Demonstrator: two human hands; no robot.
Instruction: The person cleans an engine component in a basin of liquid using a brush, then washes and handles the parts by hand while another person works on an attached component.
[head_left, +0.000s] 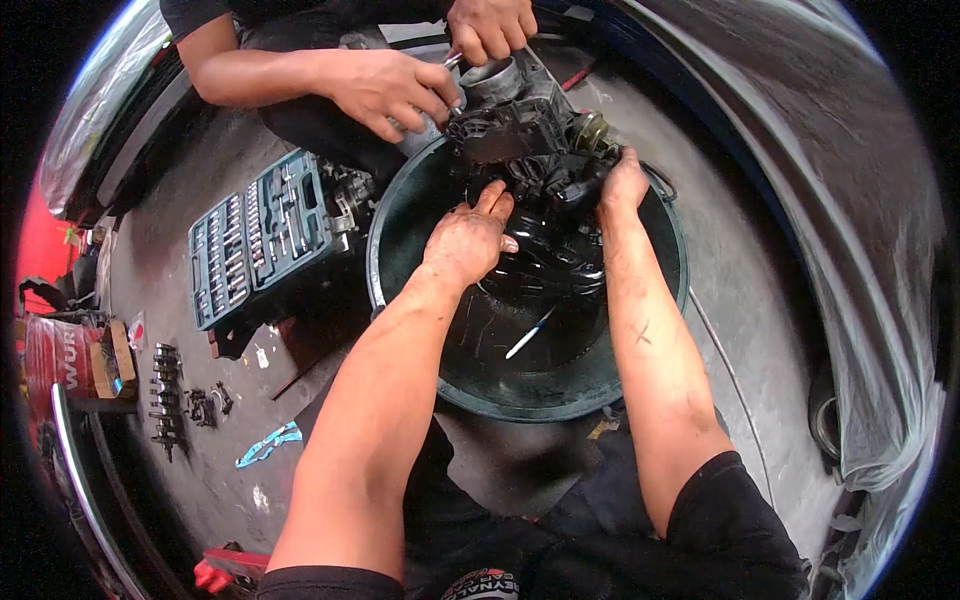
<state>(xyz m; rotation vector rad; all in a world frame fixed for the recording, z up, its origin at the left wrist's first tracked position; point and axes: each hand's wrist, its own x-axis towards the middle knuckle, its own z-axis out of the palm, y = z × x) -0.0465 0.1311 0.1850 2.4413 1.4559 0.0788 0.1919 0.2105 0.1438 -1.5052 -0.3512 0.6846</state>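
Note:
A grey and black engine part (515, 125) with a round metal opening on top is held tilted over a dark round tub (525, 408). My right hand (624, 185) grips its right side, near a brass-coloured round fitting (592, 130); some fingertips are hidden behind it. My left hand (470, 235) is at the part's lower left, fingers stretched towards its underside and thumb apart, with nothing visible in it. Glossy black surfaces show below the part. Inside the tub, a white, pen-like thin object (529, 333) lies in dark liquid.
Across from me, a co-worker's hands (395, 95) are at the part's top with a thin metal tool. An opened socket set (262, 235) stands left of the tub. A crankshaft (164, 400) and a blue cloth strip (268, 445) lie on the floor. Plastic sheeting (800, 150) hangs at right.

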